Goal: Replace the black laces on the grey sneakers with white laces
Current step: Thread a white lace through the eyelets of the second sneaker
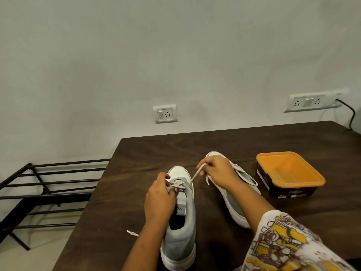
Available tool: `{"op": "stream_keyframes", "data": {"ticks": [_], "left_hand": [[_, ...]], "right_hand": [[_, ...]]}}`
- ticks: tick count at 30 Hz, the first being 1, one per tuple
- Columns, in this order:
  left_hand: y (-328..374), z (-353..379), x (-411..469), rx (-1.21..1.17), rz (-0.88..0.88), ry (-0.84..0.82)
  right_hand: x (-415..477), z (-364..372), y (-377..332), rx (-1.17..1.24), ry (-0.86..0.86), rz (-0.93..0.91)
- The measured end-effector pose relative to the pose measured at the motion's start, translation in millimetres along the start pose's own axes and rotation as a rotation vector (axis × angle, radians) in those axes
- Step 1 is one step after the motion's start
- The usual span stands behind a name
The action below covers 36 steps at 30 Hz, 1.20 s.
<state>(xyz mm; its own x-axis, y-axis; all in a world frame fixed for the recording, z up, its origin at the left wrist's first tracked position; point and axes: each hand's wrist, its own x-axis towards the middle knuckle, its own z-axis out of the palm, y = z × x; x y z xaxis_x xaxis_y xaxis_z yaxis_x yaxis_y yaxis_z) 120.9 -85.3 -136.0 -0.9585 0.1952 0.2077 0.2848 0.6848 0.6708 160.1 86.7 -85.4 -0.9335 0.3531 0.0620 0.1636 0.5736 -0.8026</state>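
Two grey sneakers with white soles stand on the dark table. The near sneaker points away from me, with a white lace threaded through its front eyelets. My left hand rests on its tongue area, fingers curled at the lace crossings. My right hand pinches the lace's free length and holds it taut, up and to the right. The second sneaker lies behind my right forearm, white-laced. The lace's other tip shows left of my left forearm.
An orange-rimmed dark plastic tub sits on the wooden table to the right. A black metal rack stands off the table's left edge. Wall sockets and a black cable are behind.
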Motion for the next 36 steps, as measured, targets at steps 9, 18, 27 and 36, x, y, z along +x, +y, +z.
{"op": "stream_keyframes", "data": {"ticks": [9,18,27,36], "left_hand": [[2.1,-1.1,-2.4,0.04,0.013,-0.008],[20.4,-7.5,-9.0,0.184,0.11,-0.091],[8.8,-0.3,1.4,-0.077,-0.072,-0.302],[7.5,-7.7,-0.4,-0.152,-0.089,-0.258]], "right_hand": [[-3.2,-4.8,8.0,0.25,0.202,0.163],[-5.2,-10.2,2.0,0.053,0.165,-0.012],[-3.0,-16.8,1.8,0.072,0.431,-0.037],[-4.6,-2.1,-4.9,0.373,0.102,-0.041]]}}
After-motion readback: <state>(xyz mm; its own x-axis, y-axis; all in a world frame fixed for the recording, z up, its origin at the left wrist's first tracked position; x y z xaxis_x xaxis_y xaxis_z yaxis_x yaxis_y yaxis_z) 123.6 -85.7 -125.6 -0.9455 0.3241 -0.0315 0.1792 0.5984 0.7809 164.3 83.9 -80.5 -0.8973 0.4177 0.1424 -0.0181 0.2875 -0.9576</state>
